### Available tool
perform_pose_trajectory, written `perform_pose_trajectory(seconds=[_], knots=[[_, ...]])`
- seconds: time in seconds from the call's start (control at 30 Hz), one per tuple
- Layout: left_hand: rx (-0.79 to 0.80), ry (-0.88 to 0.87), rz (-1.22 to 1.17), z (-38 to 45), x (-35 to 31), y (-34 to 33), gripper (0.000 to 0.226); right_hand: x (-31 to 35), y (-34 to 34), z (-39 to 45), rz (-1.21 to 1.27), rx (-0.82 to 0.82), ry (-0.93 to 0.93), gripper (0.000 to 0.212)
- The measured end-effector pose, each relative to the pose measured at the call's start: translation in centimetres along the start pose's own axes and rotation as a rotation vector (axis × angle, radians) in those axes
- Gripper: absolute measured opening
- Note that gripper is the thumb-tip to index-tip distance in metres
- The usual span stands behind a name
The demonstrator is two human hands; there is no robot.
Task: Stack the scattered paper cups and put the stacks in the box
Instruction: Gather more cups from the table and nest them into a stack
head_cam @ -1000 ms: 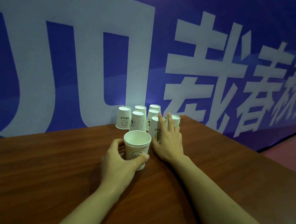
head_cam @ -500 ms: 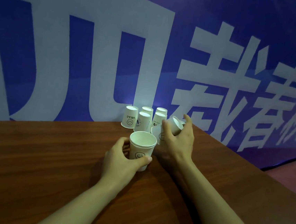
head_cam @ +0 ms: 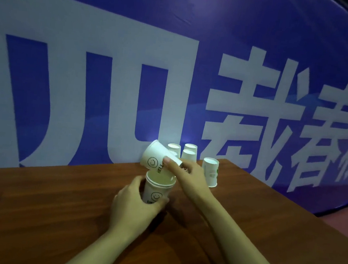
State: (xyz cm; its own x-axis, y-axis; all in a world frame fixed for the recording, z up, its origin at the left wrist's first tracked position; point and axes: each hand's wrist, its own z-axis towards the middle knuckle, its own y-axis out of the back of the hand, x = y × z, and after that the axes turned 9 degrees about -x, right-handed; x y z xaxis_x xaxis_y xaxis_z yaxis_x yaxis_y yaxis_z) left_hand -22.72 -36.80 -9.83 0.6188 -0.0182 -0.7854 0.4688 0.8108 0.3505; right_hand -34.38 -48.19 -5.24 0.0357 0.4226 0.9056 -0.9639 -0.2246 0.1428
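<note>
The right hand [head_cam: 188, 175] has its grip closed on a white paper cup with a smiley face [head_cam: 157, 159]. This cup is tilted, with its open mouth to the far left, just above the upright stack of white paper cups [head_cam: 157, 191]. Half a second ago that hand was only picking a cup from the group. The left hand [head_cam: 135, 209] still wraps its grip around the stack, which now shows two rims where before there was one. The stack stands on the brown wooden surface [head_cam: 55, 205]. Farther away, more white upside-down paper cups [head_cam: 189, 154] stand by the blue banner with big white letters [head_cam: 110, 72]. One upside-down cup [head_cam: 210, 172] stands alone to the right.
</note>
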Motion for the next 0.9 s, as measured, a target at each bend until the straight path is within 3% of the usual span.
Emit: perform_pose_trajectory(seconds=[0.1,0.43,0.6,0.77,0.9], knots=[[-0.026,0.047,-0.036,0.5,0.4,-0.2,0.054,0.2,-0.5,-0.2,-0.013,-0.059,0.003,0.042],[-0.017,0.061,-0.030,0.5,1.0,-0.6,0.044,0.3,-1.3,-1.4,-0.228,-0.103,0.140,0.032],[-0.002,0.083,-0.036,0.3,0.4,-0.2,0.051,0.0,-1.0,-1.6,-0.097,-0.060,0.142,0.072],[0.019,0.094,-0.060,0.3,0.2,0.0,0.066,-0.3,-1.3,-2.0,0.067,-0.044,0.158,0.061],[0.063,0.082,-0.090,0.1,0.0,0.0,0.080,0.0,-1.3,-1.5,-0.009,-0.050,0.226,0.053]])
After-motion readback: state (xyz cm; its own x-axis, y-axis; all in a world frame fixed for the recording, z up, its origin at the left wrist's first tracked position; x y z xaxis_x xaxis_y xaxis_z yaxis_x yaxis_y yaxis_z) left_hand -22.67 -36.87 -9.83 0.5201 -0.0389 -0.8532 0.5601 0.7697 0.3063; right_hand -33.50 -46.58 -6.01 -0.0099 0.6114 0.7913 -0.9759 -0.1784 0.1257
